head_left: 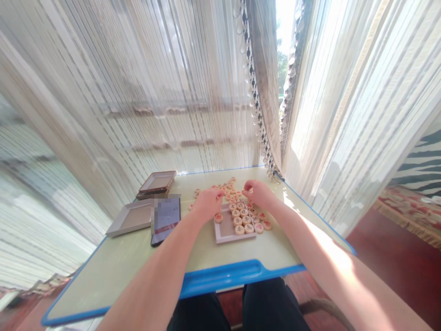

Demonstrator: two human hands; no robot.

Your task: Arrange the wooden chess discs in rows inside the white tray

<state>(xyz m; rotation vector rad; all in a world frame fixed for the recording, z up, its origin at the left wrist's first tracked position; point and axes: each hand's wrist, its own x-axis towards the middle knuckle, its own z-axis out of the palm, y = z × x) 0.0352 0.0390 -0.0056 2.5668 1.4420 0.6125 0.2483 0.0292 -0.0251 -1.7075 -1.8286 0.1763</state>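
Observation:
Round wooden game pieces (230, 192) with red and dark marks lie scattered on a pale table (113, 262) with a blue rim. Several more pieces (242, 219) sit in rows in a shallow white tray (228, 234). My left hand (207, 203) rests over the tray's far left corner, fingers curled down onto the pieces. My right hand (259, 193) is at the tray's far right, fingertips pinched on a piece (248, 189). What the left fingers hold is hidden.
A dark phone (166, 221) lies left of the tray. A grey tray lid (130, 218) and a brown box (157, 183) sit further left. Striped sheer curtains (144, 92) hang close behind the table. A patterned rug (409, 211) covers the floor at right.

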